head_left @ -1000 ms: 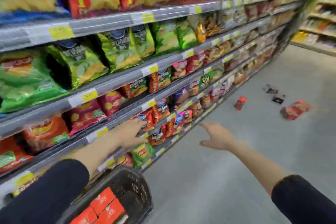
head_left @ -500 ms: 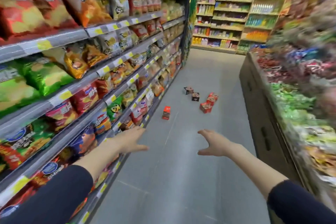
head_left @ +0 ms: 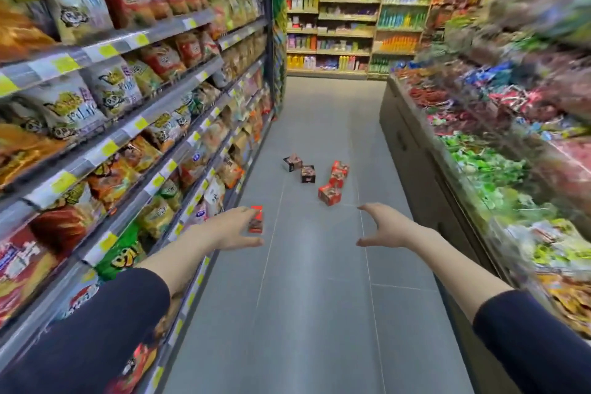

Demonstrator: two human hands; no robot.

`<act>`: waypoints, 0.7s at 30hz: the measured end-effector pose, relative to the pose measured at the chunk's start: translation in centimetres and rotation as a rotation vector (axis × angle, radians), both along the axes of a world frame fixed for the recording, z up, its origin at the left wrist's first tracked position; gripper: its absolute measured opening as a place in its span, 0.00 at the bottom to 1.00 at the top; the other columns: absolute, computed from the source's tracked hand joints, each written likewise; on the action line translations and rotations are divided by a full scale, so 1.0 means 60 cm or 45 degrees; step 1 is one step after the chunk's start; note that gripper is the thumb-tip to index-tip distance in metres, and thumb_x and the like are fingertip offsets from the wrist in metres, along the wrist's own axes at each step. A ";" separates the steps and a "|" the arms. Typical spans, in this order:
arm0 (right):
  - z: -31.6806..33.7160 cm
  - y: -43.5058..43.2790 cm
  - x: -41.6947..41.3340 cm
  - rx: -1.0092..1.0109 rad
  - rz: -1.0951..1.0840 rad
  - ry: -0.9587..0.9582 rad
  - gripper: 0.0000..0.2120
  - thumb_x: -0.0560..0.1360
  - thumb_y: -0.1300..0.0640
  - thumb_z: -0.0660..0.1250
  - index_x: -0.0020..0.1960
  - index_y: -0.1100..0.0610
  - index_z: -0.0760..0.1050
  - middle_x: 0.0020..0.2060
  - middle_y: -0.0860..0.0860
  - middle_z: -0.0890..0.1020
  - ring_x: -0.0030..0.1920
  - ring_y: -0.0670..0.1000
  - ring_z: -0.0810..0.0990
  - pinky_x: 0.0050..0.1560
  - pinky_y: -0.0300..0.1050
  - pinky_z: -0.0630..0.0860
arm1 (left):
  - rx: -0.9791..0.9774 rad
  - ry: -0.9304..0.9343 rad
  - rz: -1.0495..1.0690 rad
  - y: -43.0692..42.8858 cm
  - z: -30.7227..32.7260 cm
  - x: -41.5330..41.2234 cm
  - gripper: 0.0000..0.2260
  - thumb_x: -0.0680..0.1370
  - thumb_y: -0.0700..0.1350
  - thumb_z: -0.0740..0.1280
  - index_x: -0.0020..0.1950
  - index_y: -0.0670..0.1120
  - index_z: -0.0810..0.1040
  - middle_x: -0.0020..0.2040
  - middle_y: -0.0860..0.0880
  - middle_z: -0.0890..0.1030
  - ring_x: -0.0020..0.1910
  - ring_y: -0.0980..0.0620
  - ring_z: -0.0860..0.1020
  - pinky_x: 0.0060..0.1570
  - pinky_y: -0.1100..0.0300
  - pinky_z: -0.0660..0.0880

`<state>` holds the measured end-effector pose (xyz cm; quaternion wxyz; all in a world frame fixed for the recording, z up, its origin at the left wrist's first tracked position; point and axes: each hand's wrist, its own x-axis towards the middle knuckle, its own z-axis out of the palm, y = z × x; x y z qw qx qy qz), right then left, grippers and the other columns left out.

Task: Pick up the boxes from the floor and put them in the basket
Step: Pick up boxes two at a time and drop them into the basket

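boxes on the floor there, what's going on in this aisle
A person faces down a shop aisle, left hand and right hand stretched forward, open and empty. One red box stands on the floor by the left shelves, and a cluster of red and black boxes lies further on. None is picked up yet; no basket shows.

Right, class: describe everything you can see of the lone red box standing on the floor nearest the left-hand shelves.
The lone red box is small and looks like printed cardboard: bright red at the top, a darker picture panel below, print too blurred to read. It stands upright on the grey tiled floor, near the foot of the snack shelves, apart from the cluster of other boxes further along. The left hand overlaps its left edge in view; contact cannot be told.
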<state>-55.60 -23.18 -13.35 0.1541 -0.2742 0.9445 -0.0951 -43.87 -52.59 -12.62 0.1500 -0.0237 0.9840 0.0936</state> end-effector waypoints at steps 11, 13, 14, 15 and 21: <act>-0.021 -0.069 -0.305 -0.053 -0.234 -0.063 0.41 0.69 0.48 0.73 0.74 0.60 0.57 0.72 0.57 0.65 0.72 0.55 0.64 0.71 0.46 0.62 | 0.029 -0.028 -0.144 -0.118 -0.011 -0.401 0.33 0.76 0.55 0.65 0.75 0.42 0.57 0.74 0.43 0.63 0.73 0.47 0.62 0.70 0.58 0.59; -0.036 -0.072 -0.366 -0.043 -0.243 -0.077 0.41 0.69 0.48 0.73 0.74 0.60 0.57 0.72 0.57 0.65 0.72 0.55 0.64 0.71 0.46 0.61 | 0.029 -0.051 -0.165 -0.124 -0.029 -0.474 0.33 0.76 0.56 0.65 0.75 0.42 0.57 0.74 0.44 0.63 0.73 0.48 0.61 0.71 0.57 0.60; -0.043 -0.074 -0.400 -0.035 -0.248 -0.085 0.41 0.69 0.48 0.73 0.74 0.60 0.57 0.72 0.57 0.65 0.72 0.55 0.63 0.71 0.46 0.61 | 0.025 -0.060 -0.173 -0.125 -0.039 -0.512 0.33 0.76 0.56 0.65 0.75 0.43 0.57 0.74 0.44 0.62 0.73 0.48 0.61 0.71 0.57 0.60; -0.051 -0.075 -0.436 -0.025 -0.252 -0.092 0.41 0.69 0.48 0.73 0.74 0.60 0.57 0.72 0.56 0.65 0.72 0.55 0.63 0.71 0.46 0.61 | 0.021 -0.067 -0.176 -0.127 -0.048 -0.549 0.34 0.76 0.57 0.65 0.75 0.43 0.57 0.74 0.44 0.62 0.73 0.48 0.61 0.71 0.57 0.59; -0.069 -0.089 -0.655 0.005 -0.214 -0.137 0.40 0.70 0.48 0.72 0.74 0.60 0.57 0.71 0.57 0.65 0.71 0.55 0.64 0.70 0.46 0.62 | 0.045 -0.103 -0.100 -0.148 -0.091 -0.746 0.33 0.77 0.57 0.64 0.75 0.44 0.56 0.73 0.44 0.63 0.72 0.47 0.63 0.69 0.57 0.61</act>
